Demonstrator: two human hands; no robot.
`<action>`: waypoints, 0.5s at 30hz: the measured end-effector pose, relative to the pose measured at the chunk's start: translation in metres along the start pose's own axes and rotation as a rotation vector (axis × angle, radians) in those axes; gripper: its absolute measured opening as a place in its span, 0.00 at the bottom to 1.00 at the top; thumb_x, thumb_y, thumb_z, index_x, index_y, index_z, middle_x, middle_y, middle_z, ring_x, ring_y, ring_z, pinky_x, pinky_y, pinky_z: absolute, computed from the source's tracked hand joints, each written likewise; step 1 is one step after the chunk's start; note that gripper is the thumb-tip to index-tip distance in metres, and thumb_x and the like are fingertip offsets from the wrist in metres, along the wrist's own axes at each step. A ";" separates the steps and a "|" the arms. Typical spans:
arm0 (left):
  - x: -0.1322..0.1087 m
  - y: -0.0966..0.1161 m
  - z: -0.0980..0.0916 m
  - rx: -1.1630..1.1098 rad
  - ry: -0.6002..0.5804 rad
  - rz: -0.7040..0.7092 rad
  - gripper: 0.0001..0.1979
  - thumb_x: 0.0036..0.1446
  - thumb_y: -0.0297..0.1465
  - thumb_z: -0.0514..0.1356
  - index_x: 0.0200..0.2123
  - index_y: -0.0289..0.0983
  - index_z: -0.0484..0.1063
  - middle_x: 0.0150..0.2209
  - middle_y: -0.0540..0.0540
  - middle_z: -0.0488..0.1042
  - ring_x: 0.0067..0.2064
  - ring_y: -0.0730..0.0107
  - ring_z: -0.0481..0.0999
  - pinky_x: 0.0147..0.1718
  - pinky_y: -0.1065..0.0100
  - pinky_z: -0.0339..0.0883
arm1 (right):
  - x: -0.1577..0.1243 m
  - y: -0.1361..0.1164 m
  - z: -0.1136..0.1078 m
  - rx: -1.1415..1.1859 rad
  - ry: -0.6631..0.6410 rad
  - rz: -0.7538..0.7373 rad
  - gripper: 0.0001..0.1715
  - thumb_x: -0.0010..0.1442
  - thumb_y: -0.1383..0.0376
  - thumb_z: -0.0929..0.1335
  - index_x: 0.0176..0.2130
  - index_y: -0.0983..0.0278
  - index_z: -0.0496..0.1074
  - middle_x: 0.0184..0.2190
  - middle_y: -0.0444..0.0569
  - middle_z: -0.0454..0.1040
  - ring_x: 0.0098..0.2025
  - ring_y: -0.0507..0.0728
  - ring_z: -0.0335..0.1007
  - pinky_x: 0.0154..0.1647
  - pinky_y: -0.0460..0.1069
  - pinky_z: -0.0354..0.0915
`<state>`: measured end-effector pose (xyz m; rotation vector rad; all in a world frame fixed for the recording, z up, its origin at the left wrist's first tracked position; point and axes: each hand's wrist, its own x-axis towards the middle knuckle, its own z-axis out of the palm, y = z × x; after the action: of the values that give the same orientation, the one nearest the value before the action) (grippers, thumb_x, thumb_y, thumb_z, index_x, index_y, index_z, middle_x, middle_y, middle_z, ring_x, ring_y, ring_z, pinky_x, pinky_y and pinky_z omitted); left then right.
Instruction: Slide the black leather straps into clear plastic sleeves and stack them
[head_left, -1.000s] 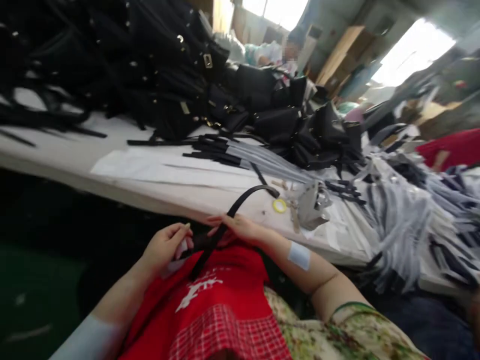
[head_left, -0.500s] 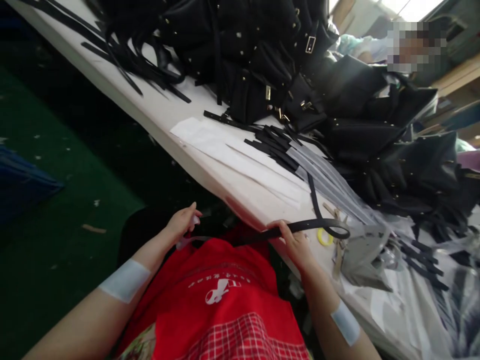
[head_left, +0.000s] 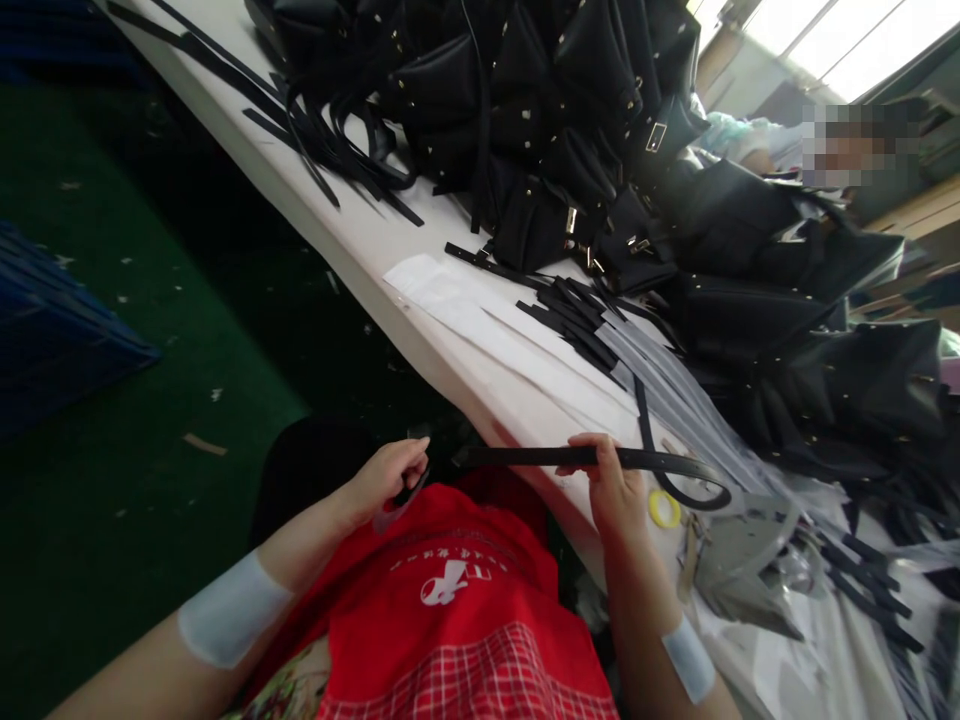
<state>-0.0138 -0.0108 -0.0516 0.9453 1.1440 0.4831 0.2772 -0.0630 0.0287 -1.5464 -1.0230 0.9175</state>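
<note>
Here, a curved, smooth black strap (head_left: 525, 457) in right hand (head_left: 616, 485)

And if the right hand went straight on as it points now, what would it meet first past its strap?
Past the black strap, the right hand would probably meet the white sheets on the table first; its height above them is unclear.

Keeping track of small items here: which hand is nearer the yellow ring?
Right. The right hand, holding a black strap, is just left of the yellow ring in view; the left hand is much farther left, off the white table.
</note>
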 end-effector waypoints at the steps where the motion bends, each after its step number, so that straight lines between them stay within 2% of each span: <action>1: -0.002 -0.002 0.000 0.015 -0.009 0.009 0.21 0.50 0.49 0.58 0.20 0.38 0.63 0.17 0.54 0.60 0.17 0.78 0.52 0.17 0.73 0.42 | -0.002 0.000 -0.001 -0.001 0.008 0.002 0.25 0.66 0.47 0.63 0.36 0.64 0.76 0.22 0.46 0.77 0.25 0.55 0.75 0.30 0.50 0.70; 5: -0.018 -0.006 0.004 0.005 -0.063 0.041 0.12 0.39 0.39 0.60 0.18 0.39 0.62 0.17 0.55 0.60 0.21 0.75 0.58 0.19 0.72 0.51 | -0.009 0.000 -0.008 -0.021 0.032 0.010 0.26 0.66 0.47 0.63 0.36 0.64 0.76 0.22 0.47 0.77 0.24 0.56 0.75 0.29 0.51 0.70; 8: -0.033 -0.002 0.008 0.002 -0.106 0.078 0.11 0.40 0.37 0.63 0.21 0.39 0.63 0.19 0.55 0.64 0.22 0.74 0.62 0.21 0.72 0.55 | -0.014 -0.004 -0.011 -0.081 0.011 -0.001 0.27 0.66 0.46 0.62 0.35 0.64 0.76 0.23 0.48 0.76 0.25 0.56 0.74 0.29 0.51 0.71; 10: -0.039 0.003 0.010 0.003 -0.106 0.095 0.12 0.43 0.37 0.66 0.24 0.38 0.66 0.20 0.54 0.68 0.22 0.73 0.65 0.22 0.72 0.58 | -0.018 -0.007 -0.009 -0.128 -0.059 -0.010 0.27 0.66 0.46 0.63 0.32 0.64 0.76 0.21 0.47 0.75 0.24 0.56 0.73 0.26 0.50 0.70; 13: -0.037 0.013 0.013 -0.020 -0.011 0.167 0.15 0.42 0.38 0.71 0.29 0.37 0.70 0.23 0.52 0.73 0.24 0.72 0.72 0.26 0.70 0.66 | -0.024 -0.010 0.002 -0.195 -0.209 -0.004 0.27 0.65 0.47 0.64 0.26 0.64 0.74 0.18 0.45 0.71 0.20 0.53 0.68 0.20 0.47 0.65; 15: -0.033 0.021 0.017 -0.046 0.068 0.230 0.19 0.41 0.37 0.73 0.34 0.37 0.72 0.25 0.51 0.76 0.26 0.70 0.75 0.28 0.69 0.69 | -0.027 -0.011 0.015 -0.207 -0.297 0.021 0.26 0.65 0.49 0.65 0.26 0.64 0.75 0.17 0.44 0.71 0.18 0.51 0.65 0.18 0.46 0.63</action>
<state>-0.0077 -0.0304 -0.0140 1.0317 1.0850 0.7296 0.2519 -0.0820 0.0383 -1.6229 -1.3497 1.1066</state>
